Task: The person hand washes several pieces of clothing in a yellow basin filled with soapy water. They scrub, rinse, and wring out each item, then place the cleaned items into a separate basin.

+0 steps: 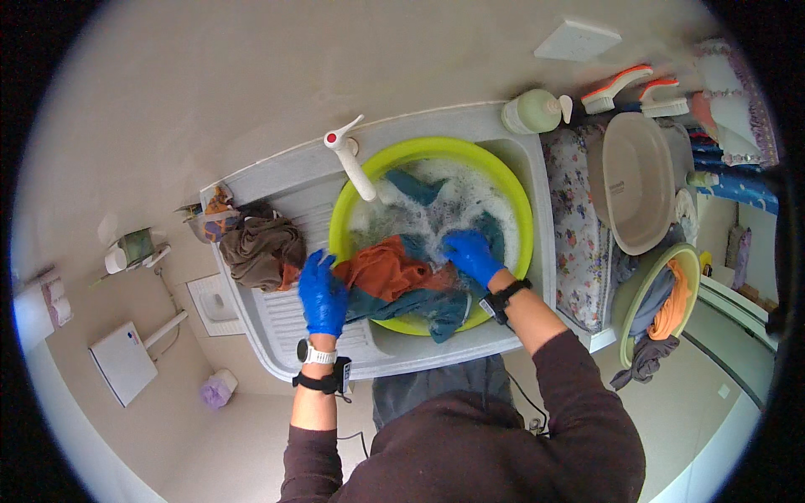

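Note:
A lime-green basin (339,220) full of sudsy water stands in a grey laundry sink. In it lies a wet orange and teal garment (387,268), part of it draped over the basin's near left rim. My left hand (322,295), in a blue rubber glove, is over the ribbed washboard (356,339) beside the garment's left edge, fingers apart. My right hand (471,256), gloved alike, is inside the basin with curled fingers on the wet cloth at the suds; its fingertips are partly hidden. Another teal piece (415,186) floats in the foam near the far rim.
A white faucet (352,163) reaches over the basin's rim. Brown clothes (264,251) are heaped on the sink's left end. A soap pump bottle (532,113) stands at the far right corner. Right of the sink are a beige tub (639,184), brushes (616,88) and a bucket of clothes (629,335).

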A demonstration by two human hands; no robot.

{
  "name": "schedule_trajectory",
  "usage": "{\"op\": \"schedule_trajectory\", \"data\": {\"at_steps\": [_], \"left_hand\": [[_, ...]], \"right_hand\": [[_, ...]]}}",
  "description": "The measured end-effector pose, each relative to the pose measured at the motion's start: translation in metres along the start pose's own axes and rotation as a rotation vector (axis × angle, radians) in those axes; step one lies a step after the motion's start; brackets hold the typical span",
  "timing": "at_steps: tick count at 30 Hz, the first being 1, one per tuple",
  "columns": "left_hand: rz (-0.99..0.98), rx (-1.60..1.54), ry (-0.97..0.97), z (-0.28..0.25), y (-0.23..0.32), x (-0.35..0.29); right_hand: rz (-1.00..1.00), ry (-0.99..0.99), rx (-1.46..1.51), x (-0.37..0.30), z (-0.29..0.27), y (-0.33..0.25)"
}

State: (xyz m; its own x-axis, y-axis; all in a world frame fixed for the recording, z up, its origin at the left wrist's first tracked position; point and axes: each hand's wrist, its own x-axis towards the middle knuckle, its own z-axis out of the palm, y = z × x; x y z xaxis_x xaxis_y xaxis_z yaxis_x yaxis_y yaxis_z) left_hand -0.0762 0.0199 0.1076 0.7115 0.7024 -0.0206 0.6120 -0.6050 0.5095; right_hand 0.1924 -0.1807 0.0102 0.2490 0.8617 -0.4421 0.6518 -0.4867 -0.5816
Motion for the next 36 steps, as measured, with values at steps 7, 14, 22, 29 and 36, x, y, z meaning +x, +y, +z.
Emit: {"op": "schedule_trajectory", "data": {"at_steps": [7,14,22,29,36], "left_hand": [[0.037,-0.067,-0.754,0.044,0.030,0.057],[-0.325,-0.980,-0.934,0.020,0.031,0.028],[-0.993,-1.642,-0.259,0.096,0.007,0.023],[-0.565,-1.277,-0.124,0.149,0.000,0.025],[-0.926,-2.022,0.062,0.145,0.035,0.042]], "right_hand": [[0.131,0.151,0.865,-0.092,-0.077,-0.040],[0.368,0.223,1.816,-0.095,-0.113,-0.067],[0.250,0.358,1.082,0.027,-0.023,-0.020],[0.349,0.075,0.782,0.047,-0.002,-0.036],[-0.310,0.475,0.429,0.015,0.005,-0.109]]}}
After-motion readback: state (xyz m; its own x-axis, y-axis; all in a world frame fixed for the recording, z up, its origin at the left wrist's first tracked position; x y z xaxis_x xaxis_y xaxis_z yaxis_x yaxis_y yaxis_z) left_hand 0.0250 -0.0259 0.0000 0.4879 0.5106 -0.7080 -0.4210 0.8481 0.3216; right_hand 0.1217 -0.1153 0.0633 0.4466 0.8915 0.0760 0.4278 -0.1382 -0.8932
